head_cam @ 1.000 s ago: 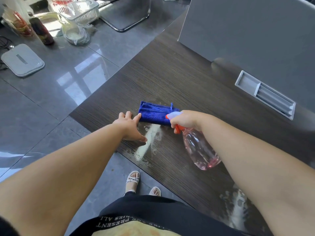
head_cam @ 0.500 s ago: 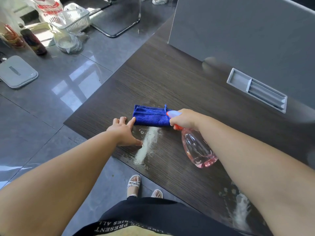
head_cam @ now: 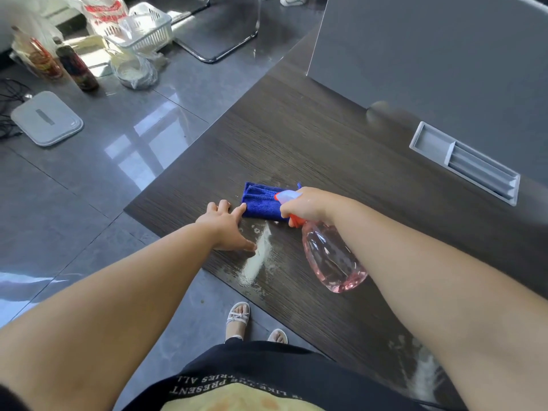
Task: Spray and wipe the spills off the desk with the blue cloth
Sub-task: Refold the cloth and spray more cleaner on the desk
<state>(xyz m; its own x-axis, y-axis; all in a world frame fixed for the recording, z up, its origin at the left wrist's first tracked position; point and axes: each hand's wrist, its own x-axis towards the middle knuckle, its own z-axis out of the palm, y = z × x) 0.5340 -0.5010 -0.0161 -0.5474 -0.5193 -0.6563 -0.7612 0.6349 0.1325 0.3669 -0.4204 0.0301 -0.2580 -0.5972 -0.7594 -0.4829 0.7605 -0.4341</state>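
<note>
Gripping a pink spray bottle (head_cam: pixel 332 259) round its orange trigger and neck, a person's right hand (head_cam: pixel 308 206) holds it tilted over a dark wood-grain desk (head_cam: pixel 296 137), with the nozzle pointing away and to the left and the clear body angled back toward the person. The left hand (head_cam: pixel 225 226) lies flat on the desk with fingers straight and spread. Its index finger touches the near left corner of the blue cloth (head_cam: pixel 261 203), and its thumb reaches to the edge of a whitish spill (head_cam: pixel 258 259). The blue cloth sits folded on the desk between the two hands, partly hidden behind the right hand and the bottle's nozzle. The spill runs as a pale streak from just below the cloth to the desk's front edge. A second spill (head_cam: pixel 424 378) shows near the lower right, beside the right forearm. A grey partition (head_cam: pixel 430 54) stands along the desk's far side, with a grey slotted tray (head_cam: pixel 465 164) set into the top near it. On the tiled floor (head_cam: pixel 89 185) to the left stand a white basket (head_cam: pixel 142 28) and a dark bottle (head_cam: pixel 77 68).
</note>
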